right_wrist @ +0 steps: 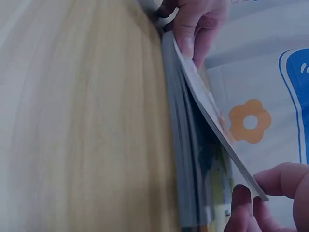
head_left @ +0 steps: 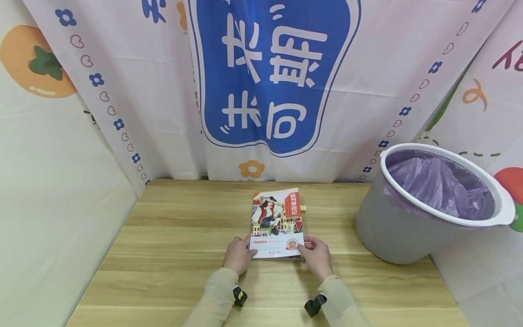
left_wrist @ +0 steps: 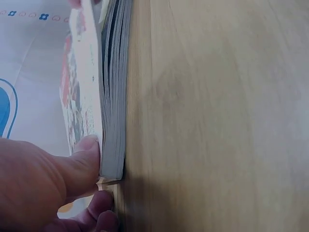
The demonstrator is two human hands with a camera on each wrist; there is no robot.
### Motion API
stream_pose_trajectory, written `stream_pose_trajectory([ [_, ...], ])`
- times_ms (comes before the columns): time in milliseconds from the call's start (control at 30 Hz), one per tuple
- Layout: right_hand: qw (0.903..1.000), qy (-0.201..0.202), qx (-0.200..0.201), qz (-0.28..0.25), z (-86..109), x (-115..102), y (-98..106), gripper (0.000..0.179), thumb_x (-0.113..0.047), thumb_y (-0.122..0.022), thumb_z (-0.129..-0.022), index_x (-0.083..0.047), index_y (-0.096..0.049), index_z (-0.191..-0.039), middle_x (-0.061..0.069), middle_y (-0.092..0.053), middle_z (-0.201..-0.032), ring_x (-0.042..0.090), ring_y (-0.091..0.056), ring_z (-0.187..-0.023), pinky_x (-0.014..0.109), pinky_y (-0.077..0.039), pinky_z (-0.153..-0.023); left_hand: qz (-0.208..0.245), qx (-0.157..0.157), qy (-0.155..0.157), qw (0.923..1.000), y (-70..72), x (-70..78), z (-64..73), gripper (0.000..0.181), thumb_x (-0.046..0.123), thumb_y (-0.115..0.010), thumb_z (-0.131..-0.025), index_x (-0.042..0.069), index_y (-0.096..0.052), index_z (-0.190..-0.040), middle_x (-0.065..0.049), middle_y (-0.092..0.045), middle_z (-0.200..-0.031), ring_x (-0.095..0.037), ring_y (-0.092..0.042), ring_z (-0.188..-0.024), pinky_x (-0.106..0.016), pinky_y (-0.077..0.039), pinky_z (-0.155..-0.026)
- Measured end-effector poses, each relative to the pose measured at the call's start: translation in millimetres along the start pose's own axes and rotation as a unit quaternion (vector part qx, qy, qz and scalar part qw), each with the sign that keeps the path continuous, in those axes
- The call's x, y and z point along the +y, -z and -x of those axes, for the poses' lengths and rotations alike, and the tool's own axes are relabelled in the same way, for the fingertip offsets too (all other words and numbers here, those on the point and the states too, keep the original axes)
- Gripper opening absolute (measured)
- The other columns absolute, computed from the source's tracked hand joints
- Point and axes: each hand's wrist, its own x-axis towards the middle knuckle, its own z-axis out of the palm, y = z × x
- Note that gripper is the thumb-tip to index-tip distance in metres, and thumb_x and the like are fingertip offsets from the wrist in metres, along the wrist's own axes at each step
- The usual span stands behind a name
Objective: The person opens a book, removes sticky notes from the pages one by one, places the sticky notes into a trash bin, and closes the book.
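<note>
A paperback book [head_left: 274, 218] with a colourful illustrated cover lies face up on the wooden table. My left hand [head_left: 239, 255] grips its lower left corner, thumb on the cover and fingers by the spine edge. At the lower right corner, my right hand [head_left: 318, 257] pinches the front cover, perhaps with some leaves. In the right wrist view the cover [right_wrist: 217, 125] slants up from the page block [right_wrist: 181, 145], leaving a wedge-shaped gap. From the left wrist, the page edges [left_wrist: 116, 96] show beneath the cover. A small yellow tab [head_left: 303, 208] sticks out on the right.
A grey bin [head_left: 392, 227] with a white rim and purple liner bag [head_left: 437, 186] stands on the table's right side. Behind the table [head_left: 171, 236] hangs a white printed curtain [head_left: 171, 113] with a blue panel. Pale cloth also borders both sides.
</note>
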Motion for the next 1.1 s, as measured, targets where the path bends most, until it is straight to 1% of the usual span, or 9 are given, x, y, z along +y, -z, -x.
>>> stream_pose_trajectory([
  [167,0.9991,0.027,-0.012,-0.031,7.5,-17.4,-4.5,0.044,-0.009,-0.070,-0.088,0.003,-0.059,-0.130,0.016,-0.071,-0.101,0.020,-0.068,-0.080,0.033,-0.057,-0.067,0.017,-0.021,0.000,0.9996,3.6,-2.1,2.5,0.060,0.019,-0.074,-0.088,-0.003,-0.052,-0.140,-0.022,-0.057,-0.103,-0.032,-0.056,-0.092,-0.050,-0.049,-0.088],
  [267,0.9973,0.050,-0.029,-0.045,10.6,-28.2,-9.4,0.054,-0.009,-0.070,-0.089,0.002,-0.052,-0.139,0.021,-0.070,-0.111,0.024,-0.069,-0.090,0.034,-0.059,-0.075,0.042,-0.027,-0.001,0.9988,7.2,-6.5,3.3,0.057,0.020,-0.072,-0.091,-0.003,-0.052,-0.140,-0.017,-0.056,-0.098,-0.027,-0.054,-0.086,-0.046,-0.050,-0.080],
  [400,0.9941,0.091,-0.040,-0.043,12.7,-40.5,-18.8,0.060,-0.011,-0.070,-0.090,0.000,-0.048,-0.144,0.022,-0.069,-0.112,0.026,-0.067,-0.095,0.032,-0.057,-0.077,0.083,0.000,-0.003,0.9966,18.4,-15.6,4.4,0.049,0.020,-0.065,-0.096,-0.007,-0.055,-0.136,-0.010,-0.054,-0.088,-0.022,-0.050,-0.077,-0.038,-0.047,-0.068],
  [533,0.9894,0.136,-0.046,-0.023,15.2,-50.4,-29.3,0.062,-0.010,-0.069,-0.090,0.000,-0.044,-0.146,0.021,-0.069,-0.111,0.027,-0.067,-0.095,0.034,-0.057,-0.078,0.103,0.039,-0.003,0.9939,39.4,-26.3,5.6,0.045,0.020,-0.060,-0.100,-0.007,-0.056,-0.135,-0.011,-0.059,-0.096,-0.024,-0.055,-0.086,-0.043,-0.050,-0.077],
  [633,0.9853,0.159,-0.063,0.001,17.8,-55.5,-37.5,0.068,-0.011,-0.068,-0.091,-0.005,-0.038,-0.151,0.021,-0.065,-0.120,0.029,-0.065,-0.102,0.036,-0.057,-0.084,0.108,0.050,0.001,0.9929,58.9,-35.6,6.5,0.045,0.023,-0.056,-0.102,-0.008,-0.055,-0.135,-0.017,-0.063,-0.106,-0.028,-0.060,-0.095,-0.048,-0.052,-0.084],
  [833,0.9722,0.195,-0.126,0.028,21.7,-61.7,-56.7,0.078,-0.014,-0.066,-0.093,-0.022,-0.024,-0.159,0.013,-0.047,-0.148,0.031,-0.060,-0.118,0.034,-0.055,-0.090,0.116,0.068,0.005,0.9910,93.9,-57.1,7.4,0.052,0.033,-0.047,-0.106,-0.007,-0.050,-0.140,-0.018,-0.065,-0.110,-0.031,-0.062,-0.098,-0.047,-0.053,-0.081],
  [900,0.9683,0.206,-0.136,0.040,21.8,-61.4,-64.0,0.080,-0.014,-0.066,-0.092,-0.024,-0.023,-0.159,0.009,-0.041,-0.154,0.034,-0.057,-0.122,0.035,-0.057,-0.085,0.123,0.078,0.008,0.9893,103.3,-63.1,8.3,0.055,0.036,-0.045,-0.106,-0.006,-0.047,-0.142,-0.018,-0.063,-0.112,-0.031,-0.060,-0.099,-0.046,-0.052,-0.081],
  [1000,0.9617,0.223,-0.141,0.076,21.0,-59.0,-75.6,0.081,-0.016,-0.065,-0.091,-0.029,-0.023,-0.159,0.004,-0.035,-0.157,0.033,-0.051,-0.129,0.038,-0.056,-0.088,0.131,0.090,0.016,0.9871,115.2,-69.6,10.4,0.060,0.040,-0.041,-0.107,-0.005,-0.042,-0.146,-0.019,-0.059,-0.116,-0.033,-0.057,-0.103,-0.047,-0.050,-0.084],
  [1100,0.9500,0.247,-0.135,0.136,21.3,-55.5,-87.4,0.083,-0.016,-0.066,-0.087,-0.029,-0.025,-0.158,0.010,-0.033,-0.158,0.036,-0.046,-0.133,0.048,-0.051,-0.096,0.132,0.098,0.023,0.9861,124.6,-75.4,11.9,0.063,0.042,-0.039,-0.107,-0.005,-0.039,-0.148,-0.020,-0.057,-0.119,-0.033,-0.055,-0.105,-0.048,-0.049,-0.085],
])
